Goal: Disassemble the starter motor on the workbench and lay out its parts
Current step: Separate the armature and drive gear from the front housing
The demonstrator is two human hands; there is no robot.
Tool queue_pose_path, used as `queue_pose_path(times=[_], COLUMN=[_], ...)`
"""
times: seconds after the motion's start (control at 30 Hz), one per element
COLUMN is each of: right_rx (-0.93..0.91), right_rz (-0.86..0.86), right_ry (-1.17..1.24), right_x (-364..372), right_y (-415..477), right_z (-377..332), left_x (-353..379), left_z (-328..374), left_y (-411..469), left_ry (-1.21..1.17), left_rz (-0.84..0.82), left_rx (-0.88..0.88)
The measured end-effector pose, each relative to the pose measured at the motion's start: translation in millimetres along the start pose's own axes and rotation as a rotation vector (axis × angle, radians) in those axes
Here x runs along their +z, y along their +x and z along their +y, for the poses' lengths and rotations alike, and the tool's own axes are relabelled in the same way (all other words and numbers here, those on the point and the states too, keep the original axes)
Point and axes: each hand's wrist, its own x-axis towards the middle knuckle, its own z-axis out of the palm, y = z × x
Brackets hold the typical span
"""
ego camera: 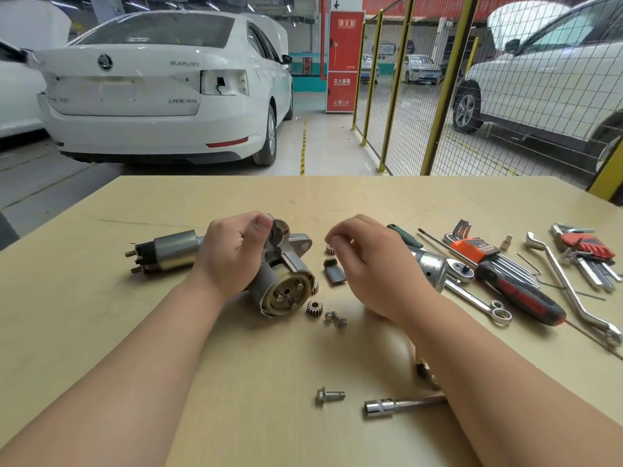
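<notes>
My left hand (232, 254) grips the open-ended starter motor (286, 291) mid-way along the desk (168, 332); my right hand (357, 264) is curled, and I cannot tell if it pinches anything.

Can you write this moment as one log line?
left hand: grips starter motor | right hand: curled beside small gear | bolt: on workbench

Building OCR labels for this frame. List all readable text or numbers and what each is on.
"消火栓": red cabinet, top panel.
"灭火器箱": same cabinet, middle label.
"火警119": same cabinet, bottom.
white car, boot lettering: blurred, unreadable.
distant car, plate: too small to read.
hex key holder: no legible print.
</notes>
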Motion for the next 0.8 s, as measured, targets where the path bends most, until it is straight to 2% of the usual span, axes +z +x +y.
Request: queue_pose_path(times=[0.13, 0.2, 0.4, 0.47, 0.57, 0.63, 0.73, 0.8], right_rx=[0.030, 0.031, 0.101, 0.204, 0.465, 0.614, 0.699, 0.766], right_rz=[-0.009, -0.010, 0.022, -0.009, -0.087, -0.144, -0.341, -0.496], right_ry=[0.015, 0.018, 0.165, 0.285, 0.563, 0.793, 1.205, 1.361], right_x=[1.1, -0.2, -3.5, -3.9, -1.2, -2.6, -10.0, -11.2], right_y=[0.5, 0.4, 0.7, 1.3, 2.3, 5.5, 7.7, 5.0], right_z=[0.5, 1.5, -2.4, -6.1, -13.3, -17.4, -20.7, -22.1], left_x=[3.1, 6.1, 21.0, 27.8, 34.2, 33.8, 30.2, 28.5], left_z=[-4.4, -6.7, -7.0, -5.4, 6.8, 22.1, 46.7, 51.8], left_y=[-1.9, -2.1, 1.2, 3.9, 8.2, 9.1, 5.1, 0.7], left_ry=[0.023, -0.009, -0.216, -0.344, -0.630, -0.658, -0.542, -0.422], left_rz=[0.074, 0.119, 0.344, 0.391, 0.519, 0.560, 0.522, 0.468], left_rx=[0.020, -0.026, -0.619, -0.742, -0.874, -0.824, -0.443, -0.211])
